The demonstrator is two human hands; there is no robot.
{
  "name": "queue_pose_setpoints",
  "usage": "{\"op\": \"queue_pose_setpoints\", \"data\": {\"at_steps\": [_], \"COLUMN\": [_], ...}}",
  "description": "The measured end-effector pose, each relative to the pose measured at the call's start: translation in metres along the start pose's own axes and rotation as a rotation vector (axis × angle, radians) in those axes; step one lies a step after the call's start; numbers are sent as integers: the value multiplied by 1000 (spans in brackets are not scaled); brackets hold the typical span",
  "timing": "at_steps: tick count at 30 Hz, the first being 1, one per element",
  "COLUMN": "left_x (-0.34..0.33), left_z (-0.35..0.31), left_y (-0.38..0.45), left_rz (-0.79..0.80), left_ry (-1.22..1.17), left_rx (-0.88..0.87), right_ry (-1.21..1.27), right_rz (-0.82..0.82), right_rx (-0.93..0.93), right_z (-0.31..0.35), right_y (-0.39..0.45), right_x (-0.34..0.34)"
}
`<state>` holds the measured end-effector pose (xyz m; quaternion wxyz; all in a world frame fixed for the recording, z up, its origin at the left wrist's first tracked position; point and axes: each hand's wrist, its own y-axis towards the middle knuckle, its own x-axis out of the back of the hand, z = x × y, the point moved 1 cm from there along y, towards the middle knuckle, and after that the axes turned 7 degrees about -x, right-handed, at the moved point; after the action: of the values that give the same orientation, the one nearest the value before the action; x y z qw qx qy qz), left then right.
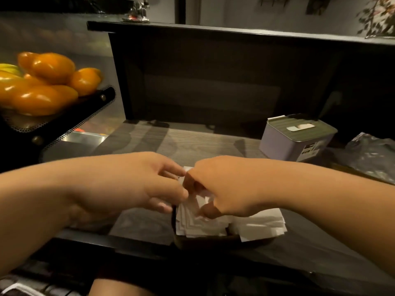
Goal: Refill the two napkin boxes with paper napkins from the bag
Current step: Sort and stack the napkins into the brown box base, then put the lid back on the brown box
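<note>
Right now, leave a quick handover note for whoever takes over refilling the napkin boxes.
Left hand and right hand both pinch folded white paper napkins over the dark open tray box at the counter's near edge. That box already holds two napkin stacks. The pale lidded box sits back right, a napkin poking from its slot. The crinkled plastic bag lies far right. Left: seat these napkins and check the lidded box.

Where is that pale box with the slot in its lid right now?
In the head view, the pale box stands on the wooden counter at the far right, beyond the right hand, with the crumpled plastic bag just to its right.
</note>
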<state>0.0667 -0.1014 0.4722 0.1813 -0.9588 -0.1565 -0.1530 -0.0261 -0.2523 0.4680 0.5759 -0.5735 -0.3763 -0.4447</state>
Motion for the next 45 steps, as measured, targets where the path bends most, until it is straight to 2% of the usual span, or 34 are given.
{"op": "queue_pose_setpoints", "data": {"at_steps": [2, 3, 6, 10, 14, 17, 21, 25, 30, 35, 41, 45], "left_x": [5, 4, -6, -6, -18, -45, -95, -147, -201, -227, -224, -211], "left_z": [3, 5, 19, 6, -35, -71, -113, -129, -122, -110, -91, -95], "left_y": [4, 7, 16, 19, 40, 78, 139, 188, 213, 216, 224, 219], "left_rz": [-161, -187, -112, -205, -247, -183, 80, 283, 422, 400, 370, 282], "left_ry": [260, 338, 449, 613, 668, 709, 775, 830, 1139, 1273, 1469, 1388], "left_rx": [-50, -69, -89, -116, -261, -397, -486, -486, -527, -628, -513, -592], "right_ry": [-13, -17, -26, 138, 328, 335, 248, 143, 69, 20, 68, 113], "right_rz": [-13, -23, -29, 4, -234, -311, -272, -225, -56, -11, -66, -141], "right_rx": [19, 26, 33, 22, -113, -352, -638, -784, -836, -846, -826, -825], "right_z": [0, 1, 4, -3, -33, -75, -131, -166, -182, -189, -187, -182], "right_y": [2, 3, 5, -14, -48, -70, -99, -130, -150, -155, -151, -149], "right_x": [-4, -6, -8, 16, 37, 27, -1, -25, -54, -76, -87, -73]}}
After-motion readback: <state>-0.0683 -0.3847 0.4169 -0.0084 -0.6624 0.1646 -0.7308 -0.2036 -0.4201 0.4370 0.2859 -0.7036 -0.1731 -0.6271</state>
